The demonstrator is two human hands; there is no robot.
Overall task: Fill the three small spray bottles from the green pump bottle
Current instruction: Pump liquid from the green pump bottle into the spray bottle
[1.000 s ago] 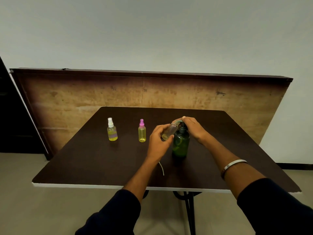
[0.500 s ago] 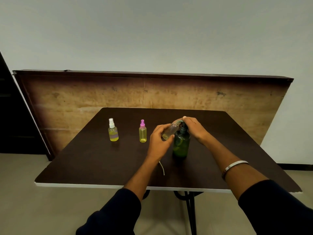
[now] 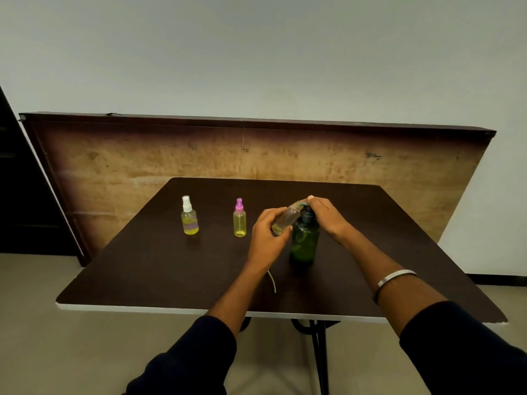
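Room: a pale wall, with a worn wooden board (image 3: 256,155) leaning along it behind a dark brown table (image 3: 159,269) edged in white.
Far left bottle: a small spray bottle with a white cap (image 3: 189,215) stands upright on the table, yellow liquid in its lower half and a purplish band round the middle.
Next bottle: a slimmer spray bottle with a pink cap (image 3: 239,219) stands upright to the right of it, well apart, tinted yellow.
Left hand (image 3: 266,238): fingers curled round a clear little bottle (image 3: 285,219), gripping it tilted, its mouth up against the spout of the pump.
Thin tube (image 3: 272,281): a pale curved strand lies on the table just below the left wrist.
Green pump bottle (image 3: 304,240): upright on the table just right of the left hand, dark pump head on top.
Right hand (image 3: 328,216): laid over the pump head from the right, fingers bent down on it, pressing; how far down I cannot tell.
Right wrist: a silver bangle (image 3: 395,277), dark sleeves on both arms.
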